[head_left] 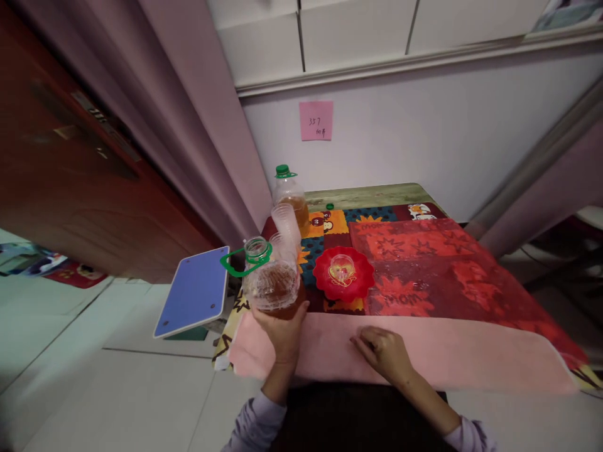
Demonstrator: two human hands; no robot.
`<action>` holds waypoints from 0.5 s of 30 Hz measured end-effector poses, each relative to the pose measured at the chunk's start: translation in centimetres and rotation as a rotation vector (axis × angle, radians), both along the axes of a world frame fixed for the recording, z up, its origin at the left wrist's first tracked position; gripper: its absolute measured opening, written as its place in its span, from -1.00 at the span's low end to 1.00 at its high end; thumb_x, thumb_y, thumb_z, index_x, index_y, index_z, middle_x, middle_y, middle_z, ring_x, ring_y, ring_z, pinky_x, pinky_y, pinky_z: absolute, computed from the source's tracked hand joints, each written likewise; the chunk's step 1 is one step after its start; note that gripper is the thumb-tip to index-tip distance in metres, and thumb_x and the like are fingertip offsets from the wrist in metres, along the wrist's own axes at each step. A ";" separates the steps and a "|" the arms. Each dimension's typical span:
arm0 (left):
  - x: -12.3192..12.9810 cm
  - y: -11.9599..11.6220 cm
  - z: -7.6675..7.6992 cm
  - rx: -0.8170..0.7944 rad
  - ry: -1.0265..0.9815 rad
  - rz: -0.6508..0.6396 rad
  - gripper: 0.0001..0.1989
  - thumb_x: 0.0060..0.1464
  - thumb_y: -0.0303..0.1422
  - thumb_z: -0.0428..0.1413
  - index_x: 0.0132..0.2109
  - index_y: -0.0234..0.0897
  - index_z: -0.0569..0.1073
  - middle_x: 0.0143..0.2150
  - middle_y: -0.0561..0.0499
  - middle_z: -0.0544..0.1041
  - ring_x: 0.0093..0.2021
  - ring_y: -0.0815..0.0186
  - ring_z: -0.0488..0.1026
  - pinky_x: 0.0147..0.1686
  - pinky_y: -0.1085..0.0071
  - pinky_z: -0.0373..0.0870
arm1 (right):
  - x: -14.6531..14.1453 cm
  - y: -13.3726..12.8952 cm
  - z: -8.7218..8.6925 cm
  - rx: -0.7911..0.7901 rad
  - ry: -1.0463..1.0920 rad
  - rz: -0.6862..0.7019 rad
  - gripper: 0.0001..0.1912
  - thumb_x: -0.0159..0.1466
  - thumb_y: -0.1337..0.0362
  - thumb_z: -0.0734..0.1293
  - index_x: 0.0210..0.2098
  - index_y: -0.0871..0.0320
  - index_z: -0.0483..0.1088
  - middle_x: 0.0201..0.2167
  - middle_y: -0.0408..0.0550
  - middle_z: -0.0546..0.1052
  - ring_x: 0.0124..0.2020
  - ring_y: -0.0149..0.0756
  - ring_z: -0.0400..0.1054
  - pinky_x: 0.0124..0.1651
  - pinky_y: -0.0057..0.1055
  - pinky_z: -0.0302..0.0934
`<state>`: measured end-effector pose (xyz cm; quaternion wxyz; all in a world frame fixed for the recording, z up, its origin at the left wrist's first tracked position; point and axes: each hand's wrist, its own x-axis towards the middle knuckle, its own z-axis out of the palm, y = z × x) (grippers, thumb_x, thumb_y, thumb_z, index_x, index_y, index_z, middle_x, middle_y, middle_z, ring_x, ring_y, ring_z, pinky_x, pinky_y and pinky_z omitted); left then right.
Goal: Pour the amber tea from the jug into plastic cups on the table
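My left hand is wrapped around the near side of a clear plastic jug of amber liquid. The jug has no cap on its mouth, and a green carrying loop sticks out to the left. On the pink cloth at the table's front edge rests my right hand, fingers curled in and nothing visible in them. Between and beyond the hands sits a red scalloped plate with a small clear cup in it. Stacked clear plastic cups stand behind the jug.
A second jug with a green cap stands at the back left. Near the far edge lies a loose green cap. A wet-looking red mat covers the table's right side. A blue board stands left of the table.
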<state>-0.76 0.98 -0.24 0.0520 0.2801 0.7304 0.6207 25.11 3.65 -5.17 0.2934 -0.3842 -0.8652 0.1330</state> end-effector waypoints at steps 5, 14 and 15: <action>-2.1 -0.3 1.2 -0.069 0.013 -0.013 0.11 -0.32 0.01 0.57 0.31 -0.21 0.26 0.21 -0.24 0.54 0.25 -0.10 0.55 0.31 -0.11 0.44 | -0.1 0.1 0.3 -0.008 0.005 -0.008 -0.47 0.61 0.11 0.21 -0.47 0.09 0.47 -0.53 -0.09 0.58 -0.50 -0.31 0.48 -0.34 -0.36 0.10; -8.0 -3.2 4.2 -0.115 0.151 -0.341 -0.05 -0.23 0.04 0.52 0.25 -0.23 0.41 0.14 -0.18 0.63 0.13 -0.06 0.62 0.21 0.00 0.54 | 0.0 0.0 0.2 -0.026 0.018 -0.003 -0.46 0.61 0.09 0.19 -0.49 0.08 0.42 -0.54 -0.09 0.56 -0.51 -0.29 0.49 -0.36 -0.35 0.09; -8.3 -3.6 4.5 -0.125 0.161 -0.382 -0.05 -0.22 0.04 0.52 0.27 -0.23 0.41 0.15 -0.19 0.63 0.14 -0.07 0.62 0.20 0.00 0.55 | 0.1 0.0 0.3 -0.042 0.042 -0.003 -0.46 0.60 0.09 0.21 -0.50 0.08 0.41 -0.53 -0.09 0.56 -0.51 -0.29 0.49 -0.36 -0.35 0.10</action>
